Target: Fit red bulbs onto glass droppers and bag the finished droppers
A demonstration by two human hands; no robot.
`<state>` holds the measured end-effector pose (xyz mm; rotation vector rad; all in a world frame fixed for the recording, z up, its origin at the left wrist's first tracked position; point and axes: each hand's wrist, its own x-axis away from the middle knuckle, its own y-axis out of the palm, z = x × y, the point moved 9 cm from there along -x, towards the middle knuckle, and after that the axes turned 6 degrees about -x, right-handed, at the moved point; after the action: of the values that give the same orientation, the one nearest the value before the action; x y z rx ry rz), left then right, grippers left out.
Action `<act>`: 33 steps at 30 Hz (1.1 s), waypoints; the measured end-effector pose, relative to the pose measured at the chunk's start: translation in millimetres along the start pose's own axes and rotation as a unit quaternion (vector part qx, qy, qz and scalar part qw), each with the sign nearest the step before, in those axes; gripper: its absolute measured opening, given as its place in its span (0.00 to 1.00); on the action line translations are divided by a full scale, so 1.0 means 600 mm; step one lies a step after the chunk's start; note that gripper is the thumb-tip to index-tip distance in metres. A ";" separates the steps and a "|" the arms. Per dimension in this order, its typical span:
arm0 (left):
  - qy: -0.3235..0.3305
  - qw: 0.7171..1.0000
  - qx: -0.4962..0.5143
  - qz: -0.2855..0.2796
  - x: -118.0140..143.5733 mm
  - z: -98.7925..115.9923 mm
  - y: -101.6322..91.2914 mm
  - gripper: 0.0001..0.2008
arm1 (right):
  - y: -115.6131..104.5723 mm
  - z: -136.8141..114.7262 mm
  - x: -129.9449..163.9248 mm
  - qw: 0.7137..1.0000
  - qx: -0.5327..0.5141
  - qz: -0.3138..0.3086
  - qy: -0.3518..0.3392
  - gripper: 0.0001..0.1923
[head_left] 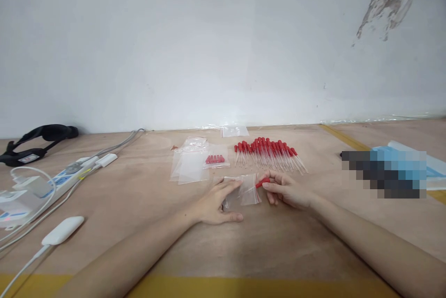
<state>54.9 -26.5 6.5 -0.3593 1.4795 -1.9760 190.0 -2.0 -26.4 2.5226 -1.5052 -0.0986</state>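
Note:
A small clear zip bag (250,190) lies on the table, its red-lined mouth facing right. My left hand (218,202) rests on the bag's left part, fingers stretched out and thumb apart. Between the thumb and fingers of my right hand (284,188) is a dropper with a red rubber bulb (263,182), held at the bag's mouth. Its glass part is hard to make out through the plastic. Just beyond my hands lies a pile of red-bulbed droppers (270,151), tips toward me. Left of it, another bag (226,154) holds several red-bulbed droppers, on or beside flat bags (190,168).
On the left are a power strip (62,179) with cables, a white charger-like device (64,229) and a black strap (45,137). A blurred dark object (383,177) and a blue-and-white packet (432,163) lie right. A white wall (174,47) stands behind.

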 end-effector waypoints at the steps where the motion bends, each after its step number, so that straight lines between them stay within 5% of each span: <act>1: 0.004 1.000 0.000 0.010 0.001 0.000 0.000 0.38 | 0.005 0.003 0.000 1.000 -0.002 -0.012 0.009 0.15; 8: 0.034 0.995 -0.043 0.079 0.008 0.000 -0.018 0.25 | -0.002 0.006 -0.010 0.996 -0.092 0.005 0.000 0.12; 15: 0.022 0.967 -0.122 0.223 0.031 -0.029 -0.100 0.20 | -0.023 0.009 -0.014 0.994 -0.096 0.040 0.018 0.12; 22: 0.069 0.995 -0.059 0.041 0.012 -0.013 -0.039 0.19 | -0.028 0.007 -0.015 0.999 0.037 0.026 0.024 0.15; 26: 0.012 0.998 -0.019 0.063 0.011 -0.021 -0.028 0.22 | -0.040 0.008 -0.016 0.986 0.142 0.075 0.034 0.16; 33: -0.017 0.997 -0.009 0.072 0.020 -0.021 -0.025 0.18 | -0.039 -0.010 -0.016 0.983 0.119 0.133 -0.048 0.19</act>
<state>33.5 -22.2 14.3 -0.2859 1.4608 -1.8355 206.6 17.8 -25.7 2.4924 -1.9860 0.0021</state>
